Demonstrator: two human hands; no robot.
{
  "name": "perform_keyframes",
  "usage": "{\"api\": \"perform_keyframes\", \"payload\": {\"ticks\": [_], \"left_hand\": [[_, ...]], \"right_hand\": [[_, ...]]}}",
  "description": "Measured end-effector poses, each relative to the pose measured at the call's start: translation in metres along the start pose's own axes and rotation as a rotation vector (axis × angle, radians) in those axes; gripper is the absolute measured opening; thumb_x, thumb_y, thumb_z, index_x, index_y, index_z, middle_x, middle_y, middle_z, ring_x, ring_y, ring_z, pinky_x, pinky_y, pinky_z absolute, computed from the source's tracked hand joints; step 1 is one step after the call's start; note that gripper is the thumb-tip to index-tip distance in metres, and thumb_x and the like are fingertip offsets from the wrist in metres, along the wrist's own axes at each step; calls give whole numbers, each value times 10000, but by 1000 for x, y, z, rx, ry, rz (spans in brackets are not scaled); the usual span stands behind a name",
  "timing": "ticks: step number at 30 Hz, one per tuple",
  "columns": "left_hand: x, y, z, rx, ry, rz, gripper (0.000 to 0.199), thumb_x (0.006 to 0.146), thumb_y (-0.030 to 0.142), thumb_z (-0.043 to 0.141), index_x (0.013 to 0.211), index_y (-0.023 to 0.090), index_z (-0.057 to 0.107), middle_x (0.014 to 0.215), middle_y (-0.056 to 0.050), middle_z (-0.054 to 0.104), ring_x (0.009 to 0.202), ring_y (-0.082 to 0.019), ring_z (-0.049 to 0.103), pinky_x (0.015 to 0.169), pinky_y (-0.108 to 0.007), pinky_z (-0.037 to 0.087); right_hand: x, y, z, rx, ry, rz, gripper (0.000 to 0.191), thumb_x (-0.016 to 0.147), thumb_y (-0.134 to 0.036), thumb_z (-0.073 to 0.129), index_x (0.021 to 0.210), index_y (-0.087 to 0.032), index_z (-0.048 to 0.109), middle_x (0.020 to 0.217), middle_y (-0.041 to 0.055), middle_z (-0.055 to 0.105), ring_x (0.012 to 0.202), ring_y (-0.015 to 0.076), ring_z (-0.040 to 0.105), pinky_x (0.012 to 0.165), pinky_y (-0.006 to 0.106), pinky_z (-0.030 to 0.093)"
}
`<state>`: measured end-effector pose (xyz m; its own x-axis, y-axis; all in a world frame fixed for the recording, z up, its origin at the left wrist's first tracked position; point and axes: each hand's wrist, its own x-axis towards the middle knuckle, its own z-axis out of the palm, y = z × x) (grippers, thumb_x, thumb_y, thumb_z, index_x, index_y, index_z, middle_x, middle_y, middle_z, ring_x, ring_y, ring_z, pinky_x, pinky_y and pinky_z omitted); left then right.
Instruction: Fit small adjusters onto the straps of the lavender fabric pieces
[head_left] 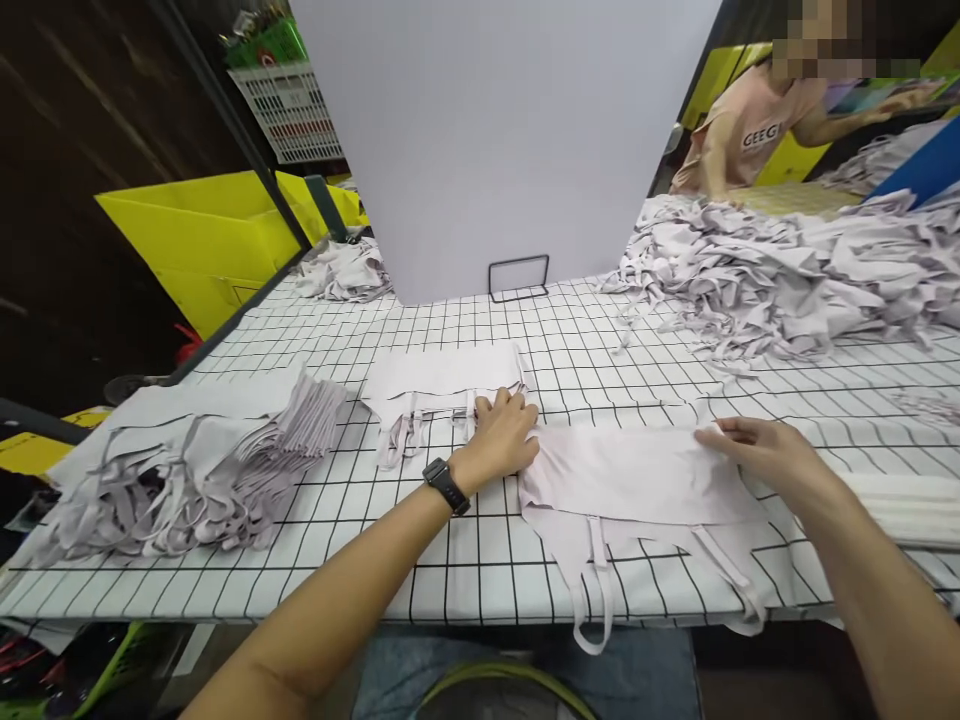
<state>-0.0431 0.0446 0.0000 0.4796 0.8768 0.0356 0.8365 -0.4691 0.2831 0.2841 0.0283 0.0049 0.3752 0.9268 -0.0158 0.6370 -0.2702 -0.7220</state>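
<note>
A pale lilac camisole top point(637, 475) lies flat before me, its body band away from me and its thin straps hanging toward the table's front edge. My right hand point(765, 450) pinches its far right corner between thumb and fingers. At the opposite far corner, my left hand point(502, 430), with a black watch on the wrist, has curled fingers gripping the fabric. Those fingertips also sit beside a second, folded camisole top point(446, 372), whose straps point toward me. To the left rests a fanned stack of folded camisole tops point(210, 450) with looped straps.
A grid-patterned cloth covers the table point(427, 590). A large pale board point(495, 140) stands upright at the back. Behind on the right is a heap of loose lilac garments point(795, 270), with a co-worker point(757, 130) beyond it. Yellow bins point(202, 240) stand left of the table.
</note>
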Motion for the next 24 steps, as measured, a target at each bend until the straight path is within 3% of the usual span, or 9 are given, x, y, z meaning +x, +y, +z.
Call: {"api": "perform_keyframes", "payload": {"ticks": [6, 11, 14, 18, 22, 24], "left_hand": [[3, 4, 1, -56, 38, 7, 47, 828, 152, 571, 829, 162, 618, 993, -97, 610, 1005, -290, 514, 849, -458, 383], [5, 5, -8, -172, 99, -34, 111, 800, 105, 537, 709, 164, 558, 865, -73, 628, 917, -252, 560, 820, -413, 403], [-2, 3, -23, -309, 150, -72, 75, 786, 126, 527, 735, 178, 543, 715, -21, 607, 697, -174, 551, 663, -312, 408], [-12, 5, -49, -743, 244, -175, 79, 697, 122, 587, 736, 185, 558, 583, 36, 555, 527, -107, 462, 515, -240, 336], [-17, 12, -79, -999, 356, -157, 126, 641, 80, 618, 731, 165, 591, 585, 47, 544, 529, -81, 456, 514, -217, 336], [-18, 14, -95, -1114, 348, -118, 161, 633, 59, 638, 761, 153, 609, 637, 38, 575, 580, -82, 507, 559, -218, 386]], "right_hand": [[-23, -3, -10, 248, -6, -11, 230, 625, -393, 863, 678, -195, 760, 650, 55, 674, 602, 208, 569, 493, 288, 401], [-33, -12, -23, 314, -15, 8, 299, 633, -417, 900, 738, -187, 739, 743, 45, 653, 720, 205, 553, 584, 296, 426], [-39, -17, -40, 361, -18, -18, 341, 612, -453, 915, 741, -197, 730, 757, 41, 662, 744, 208, 584, 656, 313, 465], [-55, -39, -63, 461, 34, -125, 368, 583, -471, 937, 730, -220, 711, 747, 45, 674, 742, 212, 613, 659, 314, 507], [-70, -69, -85, 458, 159, -266, 396, 534, -428, 947, 787, -199, 746, 775, 63, 708, 730, 212, 642, 658, 334, 539], [-73, -81, -96, 422, 183, -336, 382, 566, -399, 920, 844, -187, 765, 787, 71, 716, 713, 205, 641, 629, 335, 524]]}}
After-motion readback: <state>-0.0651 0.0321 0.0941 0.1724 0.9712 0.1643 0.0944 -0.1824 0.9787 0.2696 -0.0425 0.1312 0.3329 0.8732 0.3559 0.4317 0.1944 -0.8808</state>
